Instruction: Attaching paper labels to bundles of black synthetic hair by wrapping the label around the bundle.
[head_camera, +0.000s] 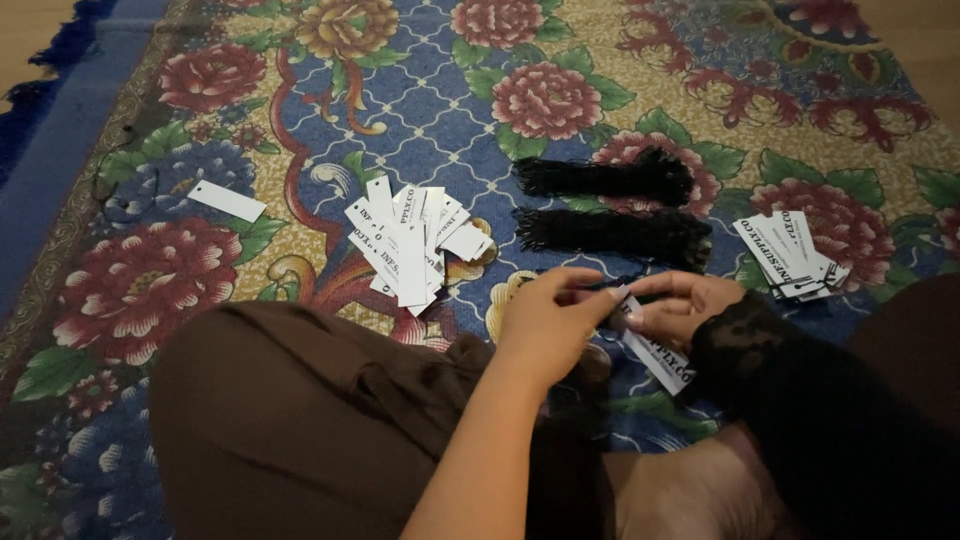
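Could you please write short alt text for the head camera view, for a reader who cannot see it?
A seated person's left hand and right hand hold a white paper tag together above a floral rug. On the rug lie a tag pile, two black string bundles, a smaller tag stack and a single tag.

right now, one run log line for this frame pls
left hand: pinching white tag | right hand: gripping same tag | loose tag pile left on rug | two black string bundles ahead | strung tags right
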